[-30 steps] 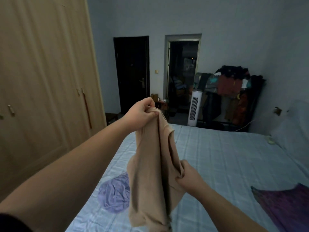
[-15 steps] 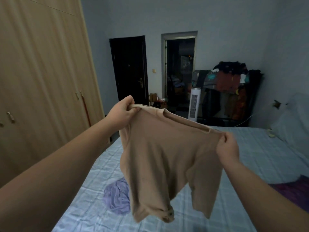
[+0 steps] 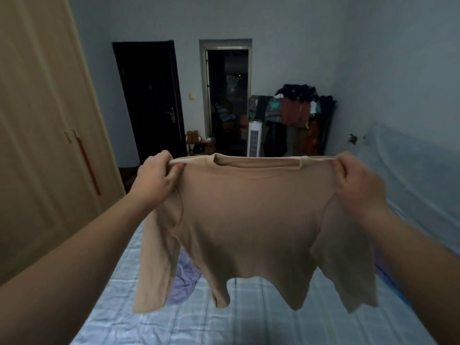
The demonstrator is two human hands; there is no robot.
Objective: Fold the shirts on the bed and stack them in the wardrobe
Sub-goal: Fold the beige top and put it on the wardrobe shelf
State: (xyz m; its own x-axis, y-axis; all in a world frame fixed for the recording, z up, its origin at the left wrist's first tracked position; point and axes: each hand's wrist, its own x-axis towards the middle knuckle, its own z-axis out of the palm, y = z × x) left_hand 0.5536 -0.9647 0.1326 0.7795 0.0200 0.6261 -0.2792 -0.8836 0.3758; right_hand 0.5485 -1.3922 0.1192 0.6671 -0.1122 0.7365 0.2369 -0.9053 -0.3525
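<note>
so the left hand (image 3: 159, 179) and right hand (image 3: 358, 181) are each pinching a shoulder of the beige long-sleeved cotton shirt (image 3: 249, 220), stretched out flat in the air above the bed, neckline on top, sleeves dangling. for the step in hand i'd say keep both shoulders level and the top edge taut, then lower it so the hem lands first and the body lays smooth before folding the sleeves in. below it is the pale blue checked bed sheet (image 3: 249, 319) with plenty of open room in front, though a crumpled lilac garment (image 3: 184, 277) sits just under the left sleeve, so i'd lay it down to the right of that. the tan wooden wardrobe (image 3: 44, 145) runs close along the left edge of the bed, doors look closed. farther back there's a white tower fan (image 3: 254, 138) near the doorway.
</note>
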